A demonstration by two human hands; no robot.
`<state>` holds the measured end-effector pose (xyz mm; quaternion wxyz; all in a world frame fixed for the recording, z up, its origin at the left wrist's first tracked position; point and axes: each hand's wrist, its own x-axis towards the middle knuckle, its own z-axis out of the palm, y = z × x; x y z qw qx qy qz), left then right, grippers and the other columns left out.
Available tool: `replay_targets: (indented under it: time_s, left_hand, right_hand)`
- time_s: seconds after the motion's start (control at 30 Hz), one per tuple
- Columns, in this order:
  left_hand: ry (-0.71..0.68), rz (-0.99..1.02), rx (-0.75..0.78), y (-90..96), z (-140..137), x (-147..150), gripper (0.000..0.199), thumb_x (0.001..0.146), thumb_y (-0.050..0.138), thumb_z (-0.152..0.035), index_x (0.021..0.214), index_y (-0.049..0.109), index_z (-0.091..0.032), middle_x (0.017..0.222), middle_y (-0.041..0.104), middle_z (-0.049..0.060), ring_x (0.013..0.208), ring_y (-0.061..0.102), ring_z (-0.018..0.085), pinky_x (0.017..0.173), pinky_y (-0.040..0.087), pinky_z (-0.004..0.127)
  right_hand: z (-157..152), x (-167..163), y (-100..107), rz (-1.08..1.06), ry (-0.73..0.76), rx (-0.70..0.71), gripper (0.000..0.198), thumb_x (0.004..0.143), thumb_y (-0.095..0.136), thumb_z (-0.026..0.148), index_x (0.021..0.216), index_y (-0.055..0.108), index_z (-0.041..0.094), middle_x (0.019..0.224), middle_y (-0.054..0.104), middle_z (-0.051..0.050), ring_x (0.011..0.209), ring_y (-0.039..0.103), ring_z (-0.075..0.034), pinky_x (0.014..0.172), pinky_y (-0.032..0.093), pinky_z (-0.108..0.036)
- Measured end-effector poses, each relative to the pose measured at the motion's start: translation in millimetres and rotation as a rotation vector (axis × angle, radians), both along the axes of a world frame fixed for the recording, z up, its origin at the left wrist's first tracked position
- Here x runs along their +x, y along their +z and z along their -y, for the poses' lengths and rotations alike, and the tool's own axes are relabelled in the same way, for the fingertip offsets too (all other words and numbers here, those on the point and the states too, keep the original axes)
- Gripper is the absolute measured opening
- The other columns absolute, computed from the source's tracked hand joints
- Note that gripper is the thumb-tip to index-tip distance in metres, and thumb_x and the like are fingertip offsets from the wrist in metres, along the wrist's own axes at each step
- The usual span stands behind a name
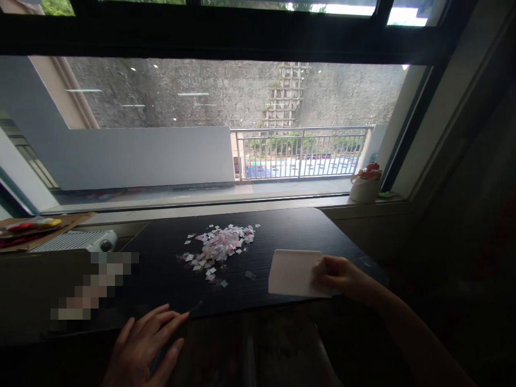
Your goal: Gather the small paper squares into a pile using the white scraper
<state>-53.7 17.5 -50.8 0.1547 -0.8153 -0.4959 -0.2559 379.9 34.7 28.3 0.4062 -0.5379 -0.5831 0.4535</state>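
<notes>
My right hand pinches the right edge of a pale, flat rectangular card, held tilted over the front right of the dark table. The card's print, if any, does not show. Low on the left, at the table's front edge, is my left hand, fingers stretched forward. A slender tool seems to run under them: its thin tip sticks out past the index finger, and a bluish bit shows near the thumb. Its kind is too dark to make out. Beyond both hands lies a loose heap of small square paper and film pieces.
A single see-through piece lies between heap and card. On the left stand a white slatted appliance and cardboard with colourful items. A white pot-like container sits on the windowsill. A large window rises behind the table.
</notes>
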Motion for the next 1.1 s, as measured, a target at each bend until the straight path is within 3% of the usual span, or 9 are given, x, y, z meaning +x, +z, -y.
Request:
replay_targets:
  time_s: [0.17, 0.47, 0.63, 0.8, 1.0, 1.1]
  left_hand:
    - [-0.013, 0.010, 0.027, 12.1, 7.6, 6.9, 0.032, 0.082, 0.048, -0.041, 0.110, 0.062, -0.036, 0.103, 0.070, 0.000, 0.101, 0.063, 0.025, 0.094, 0.042, 0.049]
    - [0.052, 0.052, -0.032, 18.2, 21.0, 18.1, 0.029, 0.082, 0.050, -0.032, 0.109, 0.063, -0.033, 0.102, 0.070, 0.003, 0.103, 0.062, 0.024, 0.092, 0.042, 0.053]
    - [0.064, 0.088, -0.051, 21.3, 26.9, 20.7, 0.029, 0.082, 0.050, -0.029, 0.108, 0.064, -0.032, 0.102, 0.069, 0.003, 0.106, 0.060, 0.024, 0.095, 0.041, 0.052]
    - [0.080, 0.100, -0.078, 22.1, 32.2, 20.3, 0.029, 0.081, 0.051, -0.029, 0.107, 0.064, -0.031, 0.101, 0.069, 0.003, 0.105, 0.060, 0.025, 0.097, 0.040, 0.053]
    - [0.089, 0.101, -0.078, 24.1, 34.4, 20.4, 0.029, 0.082, 0.051, -0.029, 0.107, 0.064, -0.030, 0.101, 0.069, 0.004, 0.105, 0.060, 0.025, 0.096, 0.040, 0.054]
    - [0.095, 0.097, -0.089, 25.3, 35.2, 20.7, 0.028, 0.082, 0.050, -0.029, 0.108, 0.063, -0.031, 0.102, 0.069, 0.004, 0.105, 0.060, 0.026, 0.093, 0.041, 0.055]
  right_hand:
    - [-20.1, -21.1, -20.2, 0.076, -0.166, 0.151, 0.019, 0.065, 0.066, 0.033, 0.074, 0.063, 0.016, 0.069, 0.068, -0.002, 0.066, 0.064, -0.021, 0.061, 0.049, -0.031]
    - [-20.1, -78.8, -25.8, 0.012, 0.004, 0.094, 0.020, 0.068, 0.065, 0.034, 0.077, 0.063, 0.016, 0.075, 0.070, -0.004, 0.073, 0.066, -0.023, 0.064, 0.051, -0.032]
    - [-37.5, -87.2, -28.8, -0.004, -0.038, 0.143, 0.021, 0.067, 0.068, 0.035, 0.076, 0.063, 0.016, 0.072, 0.069, -0.003, 0.070, 0.065, -0.021, 0.064, 0.051, -0.031]
    - [-42.8, -91.9, -24.8, 0.025, 0.107, 0.105, 0.017, 0.069, 0.067, 0.030, 0.077, 0.065, 0.016, 0.075, 0.069, -0.004, 0.072, 0.065, -0.021, 0.063, 0.051, -0.031]
    - [-47.6, -99.2, -20.7, 0.018, 0.056, 0.117, 0.018, 0.066, 0.069, 0.030, 0.076, 0.065, 0.016, 0.070, 0.068, -0.004, 0.066, 0.064, -0.020, 0.060, 0.050, -0.031]
    - [-46.7, -102.4, -20.3, -0.008, 0.137, 0.080, 0.015, 0.067, 0.067, 0.025, 0.078, 0.065, 0.015, 0.074, 0.070, -0.004, 0.069, 0.065, -0.021, 0.061, 0.051, -0.031]
